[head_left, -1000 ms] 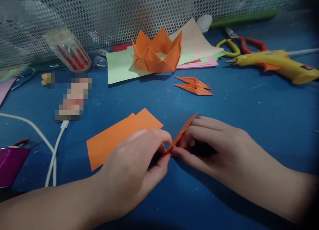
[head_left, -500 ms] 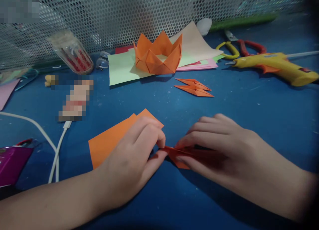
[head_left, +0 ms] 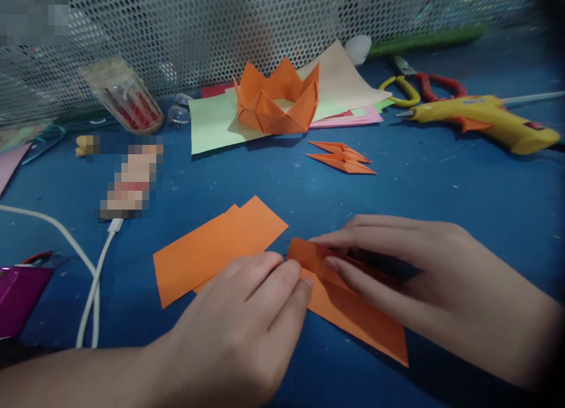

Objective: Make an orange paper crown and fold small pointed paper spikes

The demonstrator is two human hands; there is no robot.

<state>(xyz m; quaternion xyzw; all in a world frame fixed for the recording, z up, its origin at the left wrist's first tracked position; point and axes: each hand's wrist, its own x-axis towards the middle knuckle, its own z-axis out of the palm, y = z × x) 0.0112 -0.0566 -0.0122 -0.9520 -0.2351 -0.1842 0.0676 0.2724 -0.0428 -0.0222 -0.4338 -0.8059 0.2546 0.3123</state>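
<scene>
Both my hands work on an orange strip of paper (head_left: 362, 317) with a lengthwise crease, partly opened out on the blue table. My left hand (head_left: 251, 314) is closed, fingertips and thumb pinching the strip's left end. At its raised far side, my right hand (head_left: 392, 266) holds the paper between thumb and fingers. Left of the strip lie flat orange paper pieces (head_left: 198, 255), overlapping each other. Beyond my hands rest two folded orange paper points (head_left: 342, 158), side by side. Further back stands an orange folded paper ring (head_left: 282, 116) with a zigzag top.
Colored paper sheets (head_left: 212, 125) lie under the ring. A yellow glue gun (head_left: 481, 122) and red-handled pliers (head_left: 441, 87) are at back right. A jar (head_left: 132, 102) leans near the mesh wall (head_left: 198, 31). White cables (head_left: 92, 302) and a purple box (head_left: 24, 296) are at left.
The orange strip has been opened out from its narrow folded form, so its near half now lies visible. My left hand has shifted nearer to me and slightly right.
</scene>
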